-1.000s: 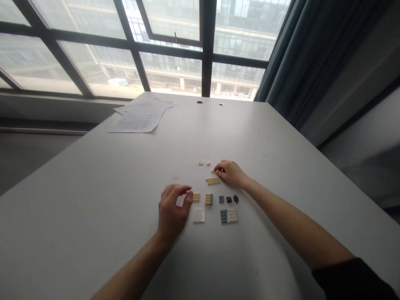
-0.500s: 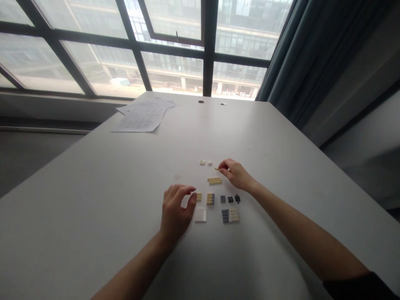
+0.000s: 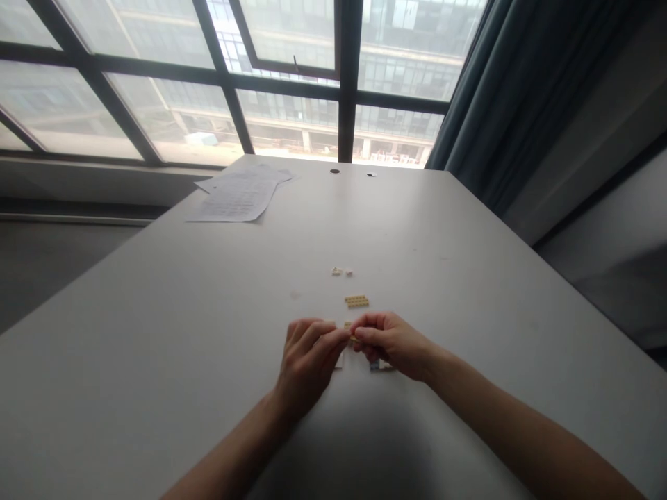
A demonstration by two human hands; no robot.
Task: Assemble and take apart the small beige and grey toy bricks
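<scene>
Two bare hands meet at the centre of the clock face, low over a pale table (image 3: 208,305). The left hand (image 3: 311,354) comes in along a forearm from between 7 and 8 o'clock, back turned up, fingers bent and close together, tips pointing to 3 o'clock. Whether it grips anything itself, I cannot tell. The right hand (image 3: 392,342) comes in from 4 o'clock, wrist nearly straight, thumb and forefinger pinched narrow on a small yellow piece (image 3: 355,338); its other fingers curl under. The fingertips of both hands come together at this piece, which is mostly hidden.

Just past the fingertips, at 12 o'clock, a bit of another yellow piece (image 3: 347,324) shows; farther out in the same direction lie yellow studded strips (image 3: 357,301). Small white pieces (image 3: 337,271) sit beyond them, between 11 and 12. Partly covered by the hands are a pale flat piece (image 3: 340,362) at 7 o'clock and a grey-and-white piece (image 3: 384,366) at 4.

Toward 10 to 11 o'clock, overlapping paper sheets (image 3: 237,198) carry rows of print, too small to read. A window (image 3: 292,114) spans the far side, with a dark curtain (image 3: 479,104) at 1 o'clock.
</scene>
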